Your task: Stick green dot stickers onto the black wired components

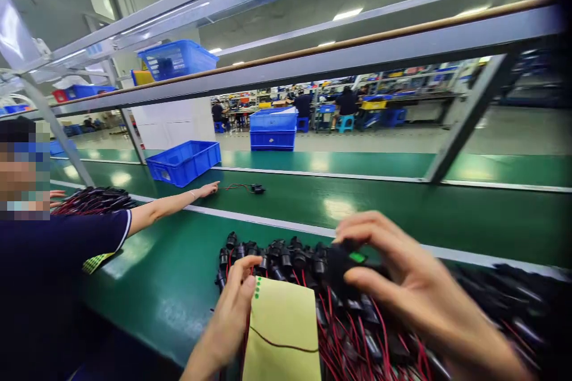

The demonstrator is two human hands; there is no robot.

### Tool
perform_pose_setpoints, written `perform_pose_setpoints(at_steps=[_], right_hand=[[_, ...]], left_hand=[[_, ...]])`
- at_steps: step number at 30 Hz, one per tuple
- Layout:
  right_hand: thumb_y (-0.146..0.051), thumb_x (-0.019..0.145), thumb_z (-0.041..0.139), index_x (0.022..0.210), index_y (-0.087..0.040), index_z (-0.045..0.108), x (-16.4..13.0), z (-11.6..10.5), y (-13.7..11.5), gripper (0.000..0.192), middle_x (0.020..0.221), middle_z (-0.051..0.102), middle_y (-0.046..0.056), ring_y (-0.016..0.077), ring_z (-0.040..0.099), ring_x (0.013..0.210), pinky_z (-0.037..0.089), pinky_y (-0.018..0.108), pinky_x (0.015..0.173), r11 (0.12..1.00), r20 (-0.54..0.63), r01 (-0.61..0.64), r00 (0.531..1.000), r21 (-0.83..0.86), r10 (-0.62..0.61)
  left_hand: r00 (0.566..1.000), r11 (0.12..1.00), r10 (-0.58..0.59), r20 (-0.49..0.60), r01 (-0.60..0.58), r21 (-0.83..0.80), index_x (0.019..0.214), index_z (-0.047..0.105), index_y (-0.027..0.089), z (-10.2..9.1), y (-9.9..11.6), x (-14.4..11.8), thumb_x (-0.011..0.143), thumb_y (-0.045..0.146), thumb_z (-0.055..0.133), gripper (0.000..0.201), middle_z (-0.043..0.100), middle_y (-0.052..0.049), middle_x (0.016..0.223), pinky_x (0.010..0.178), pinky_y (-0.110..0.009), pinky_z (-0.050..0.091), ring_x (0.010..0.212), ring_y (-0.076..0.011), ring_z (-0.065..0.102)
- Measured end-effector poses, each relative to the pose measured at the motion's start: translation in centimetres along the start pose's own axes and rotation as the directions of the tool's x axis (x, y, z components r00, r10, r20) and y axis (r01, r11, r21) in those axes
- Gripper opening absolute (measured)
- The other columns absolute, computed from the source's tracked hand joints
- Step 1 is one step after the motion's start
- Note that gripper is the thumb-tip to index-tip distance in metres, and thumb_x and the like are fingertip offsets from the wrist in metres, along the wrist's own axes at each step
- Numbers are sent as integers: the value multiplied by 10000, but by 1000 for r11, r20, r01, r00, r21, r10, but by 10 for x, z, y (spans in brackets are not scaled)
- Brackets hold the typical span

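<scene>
Head view: left hand (232,309) grip clamped on yellow sheet (283,333); right hand (402,280) grip pinching black connector (344,262).

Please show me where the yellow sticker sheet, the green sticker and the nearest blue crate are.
yellow sticker sheet (286,327), head view, middle of sheet.
green sticker (357,257), head view, its face.
blue crate (184,162), head view, front wall.

A factory assembly line: green conveyor belt (357,202), blue crates (184,162), seated workers (304,104) beyond.
</scene>
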State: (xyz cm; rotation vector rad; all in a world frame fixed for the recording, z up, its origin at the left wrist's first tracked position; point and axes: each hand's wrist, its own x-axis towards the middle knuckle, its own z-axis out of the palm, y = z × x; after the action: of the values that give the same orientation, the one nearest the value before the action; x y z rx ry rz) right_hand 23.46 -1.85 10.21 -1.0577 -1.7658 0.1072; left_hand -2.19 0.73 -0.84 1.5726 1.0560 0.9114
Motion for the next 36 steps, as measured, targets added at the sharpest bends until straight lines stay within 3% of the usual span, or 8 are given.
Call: perform_pose_setpoints(at_steps=[3,6,11,17,20,24,29,36], right_hand=[[-739,843,553,824,-256,681,6,-62,15,500,906,655,41,189,636,788,542,273,651,966,89,-257,962,-34,259],[-727,804,575,790,-243,669,-6,-91,49,492,858,663,47,210,630,789,525,311,714,899,219,-349,886,-264,409],[-668,734,597,740,-213,658,-53,-68,132,460,812,707,82,243,663,719,531,366,688,726,281,-382,741,-572,610],[-781,765,508,693,-200,696,-79,-42,178,615,813,734,140,308,712,759,563,427,704,712,226,-336,791,-617,568],[-831,801,409,800,-173,691,-75,-26,167,716,906,722,182,378,704,872,553,522,785,715,160,-275,865,-643,476],[-555,971,471,937,-234,658,-68,20,110,373,914,712,61,224,711,846,583,340,711,876,160,-113,964,-468,210],[-264,1006,493,909,-230,619,-69,83,37,162,810,671,9,147,677,732,563,251,633,965,210,135,974,-224,-87],[-197,1004,489,905,-208,627,-72,108,23,170,780,660,10,139,654,701,536,252,627,959,103,185,981,-213,-166]], left_hand=[[992,955,-124,16,115,273,1257,509,204,-9,-30,11,975,594,319,518,522,-134,1279,1155,-495,303,1275,-289,455],[993,913,-118,-22,117,390,1292,434,149,-7,-58,15,907,552,436,557,493,-156,1275,1106,-473,345,1194,-289,458],[983,901,-179,-51,184,393,1303,351,161,0,-64,12,803,475,571,631,528,-107,1183,984,-395,408,1030,-246,515],[977,941,-206,-53,213,261,1021,494,211,2,-62,12,769,322,631,308,546,16,829,809,-327,394,837,-203,535],[982,971,-185,-29,187,149,943,525,196,3,-61,13,797,294,592,189,541,26,757,734,-303,390,751,-174,520],[990,990,-142,1,142,3,953,564,173,4,-48,11,847,339,566,197,631,-35,889,761,-296,440,810,-171,570],[994,961,-98,56,109,-255,999,585,155,12,-21,4,848,409,666,306,695,-95,1016,863,-313,487,943,-207,644],[996,964,-70,59,83,-254,993,623,143,25,0,-2,859,461,690,351,696,-89,999,809,-281,472,895,-183,624]])
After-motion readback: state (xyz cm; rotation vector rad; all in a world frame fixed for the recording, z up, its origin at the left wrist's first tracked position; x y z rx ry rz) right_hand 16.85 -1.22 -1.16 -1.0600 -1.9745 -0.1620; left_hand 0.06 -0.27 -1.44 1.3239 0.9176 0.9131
